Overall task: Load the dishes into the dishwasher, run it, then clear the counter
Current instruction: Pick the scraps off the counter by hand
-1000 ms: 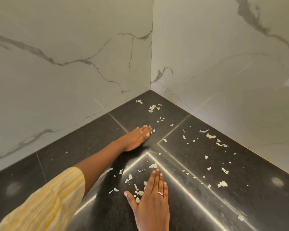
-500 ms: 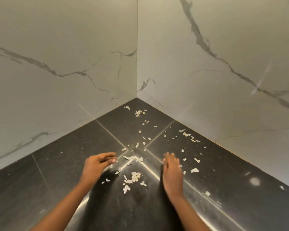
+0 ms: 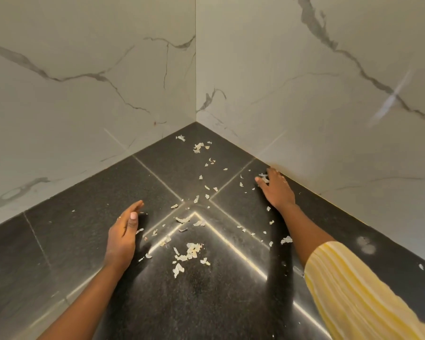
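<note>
Polished black speckled stone counter fills the lower frame, strewn with pale papery peel flakes at centre. Left hand on edge, open; right hand flat, fingers spread, centre right.

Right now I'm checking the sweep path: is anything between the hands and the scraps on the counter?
Nothing visible: only bare counter separates the left hand from the scraps; the right hand already touches some.

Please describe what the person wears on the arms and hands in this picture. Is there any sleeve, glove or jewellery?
The right arm has a loose sleeve in pale yellow with thin white stripes, ending below the elbow. The left forearm is bare; no sleeve shows there. Neither the left hand nor the right hand wears a glove. A ring cannot be made out for certain.
</note>
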A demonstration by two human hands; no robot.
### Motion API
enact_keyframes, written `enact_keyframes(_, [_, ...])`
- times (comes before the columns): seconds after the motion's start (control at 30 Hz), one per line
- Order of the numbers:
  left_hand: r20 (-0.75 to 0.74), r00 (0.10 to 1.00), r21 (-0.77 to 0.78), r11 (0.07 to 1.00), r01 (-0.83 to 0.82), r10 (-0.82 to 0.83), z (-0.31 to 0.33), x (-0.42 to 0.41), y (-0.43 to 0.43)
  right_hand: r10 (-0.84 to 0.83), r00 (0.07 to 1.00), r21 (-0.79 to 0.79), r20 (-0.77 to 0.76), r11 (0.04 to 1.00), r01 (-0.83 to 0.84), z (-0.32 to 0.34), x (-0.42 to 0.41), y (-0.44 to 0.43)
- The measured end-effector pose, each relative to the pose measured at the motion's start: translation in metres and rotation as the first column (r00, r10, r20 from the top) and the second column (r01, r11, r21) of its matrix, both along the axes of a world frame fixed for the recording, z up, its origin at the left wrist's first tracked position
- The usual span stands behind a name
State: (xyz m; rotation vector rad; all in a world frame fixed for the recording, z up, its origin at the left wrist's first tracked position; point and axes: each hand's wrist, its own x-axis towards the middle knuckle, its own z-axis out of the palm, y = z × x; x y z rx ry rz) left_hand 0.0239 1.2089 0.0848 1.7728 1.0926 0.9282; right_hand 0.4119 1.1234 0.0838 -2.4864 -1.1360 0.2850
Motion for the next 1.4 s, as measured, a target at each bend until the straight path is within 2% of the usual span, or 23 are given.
enact_keyframes(0.13, [-0.01,1.0,0.013,1.0,0.006,-0.006,0.003,0.002,-0.001,0.229,0.97,0.066,-0.079,0.972,-0.225,0.01,-0.044,0.023])
enact_keyframes(0.27, [-0.018,0.999,-0.003,0.999,0.039,-0.039,0.007,0.003,-0.005,0.512,0.851,0.065,-0.117,0.859,-0.508,0.012,-0.113,0.017])
enact_keyframes(0.37, [-0.038,0.997,0.01,0.998,0.063,-0.063,0.008,0.004,-0.008,0.562,0.764,0.086,-0.317,0.819,-0.567,0.015,-0.144,-0.005])
enact_keyframes(0.4, [-0.045,0.997,0.016,0.998,0.064,-0.063,0.008,0.003,-0.008,0.548,0.754,0.111,-0.362,0.829,-0.549,0.019,-0.145,-0.014])
enact_keyframes(0.47, [-0.049,0.997,0.022,0.998,0.058,-0.057,0.009,0.004,-0.007,0.502,0.816,0.172,-0.285,0.865,-0.472,0.027,-0.132,-0.033])
enact_keyframes(0.5, [-0.043,0.998,0.024,0.998,0.053,-0.052,0.009,0.004,-0.007,0.422,0.884,0.209,-0.199,0.9,-0.382,0.03,-0.118,-0.041])
enact_keyframes(0.57, [-0.023,0.999,0.024,0.999,0.039,-0.039,0.009,0.005,-0.006,0.124,0.987,0.275,-0.098,0.957,-0.093,0.03,-0.081,-0.061])
enact_keyframes(0.6, [-0.02,0.999,0.025,0.999,0.033,-0.033,0.009,0.005,-0.006,-0.038,0.994,0.283,-0.098,0.957,0.064,0.027,-0.062,-0.073])
enact_keyframes(0.67, [-0.035,0.999,0.031,0.999,0.031,-0.03,0.009,0.004,-0.006,-0.262,0.945,0.218,-0.198,0.928,0.303,0.018,-0.037,-0.094])
enact_keyframes(0.73, [-0.055,0.998,0.028,0.999,0.029,-0.027,0.01,0.003,-0.006,-0.31,0.911,0.129,-0.272,0.926,0.354,0.008,-0.033,-0.1])
enact_keyframes(0.9, [-0.037,0.999,0.03,0.999,0.024,-0.023,0.01,0.006,-0.006,-0.117,0.99,0.08,-0.084,0.989,0.124,0.005,-0.095,-0.067])
enact_keyframes(0.97, [-0.052,0.998,0.034,0.999,0.03,-0.028,0.008,0.007,-0.005,0.01,0.998,0.064,-0.061,0.998,-0.006,0.006,-0.135,-0.051])
enact_keyframes(1.03, [-0.065,0.998,0.041,0.999,0.029,-0.026,0.007,0.006,-0.004,0.183,0.976,0.044,-0.121,0.983,-0.179,0.007,-0.177,-0.044])
enact_keyframes(1.1, [-0.069,0.997,0.049,0.998,0.027,-0.023,0.005,0.005,-0.005,0.324,0.904,0.068,-0.278,0.946,-0.318,0.013,-0.208,-0.048])
enact_keyframes(1.13, [-0.074,0.997,0.054,0.998,0.031,-0.027,0.004,0.005,-0.005,0.352,0.857,0.121,-0.377,0.936,-0.331,0.016,-0.217,-0.055])
enact_keyframes(1.2, [-0.086,0.996,0.064,0.997,0.046,-0.04,0.003,0.004,-0.006,0.337,0.807,0.244,-0.485,0.938,-0.245,0.022,-0.22,-0.074])
enact_keyframes(1.27, [-0.08,0.996,0.066,0.996,0.052,-0.046,0.002,0.003,-0.006,0.193,0.881,0.297,-0.432,0.953,-0.063,0.026,-0.207,-0.101])
enact_keyframes(1.33, [-0.078,0.996,0.071,0.996,0.055,-0.05,0.0,0.002,-0.005,-0.117,0.92,0.304,-0.373,0.922,0.24,0.025,-0.182,-0.137])
enact_keyframes(1.4, [-0.074,0.996,0.071,0.996,0.054,-0.048,0.0,0.002,-0.003,-0.398,0.871,0.246,-0.287,0.849,0.469,0.02,-0.153,-0.176])
